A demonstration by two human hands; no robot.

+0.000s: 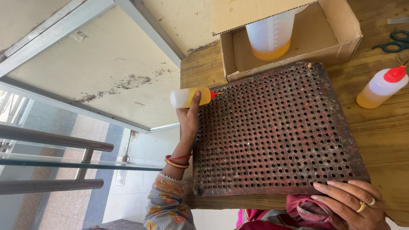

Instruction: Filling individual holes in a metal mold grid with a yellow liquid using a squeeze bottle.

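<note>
My left hand (188, 119) grips a small squeeze bottle (190, 97) with yellow liquid and a red nozzle, its tip touching the far left corner of a rusty red perforated metal plate (272, 132). The plate lies tilted on the wooden table (383, 132), full of round holes. My right hand (347, 200), wearing a ring, rests with fingers spread at the plate's near right edge, beside pink cloth (309, 206).
An open cardboard box (341, 30) behind the plate holds a measuring jug (270, 36) with yellow liquid. A second squeeze bottle (381, 87) lies at the right, scissors (394, 41) beyond it. Left of the table are metal railings (51, 140) and a drop to the floor below.
</note>
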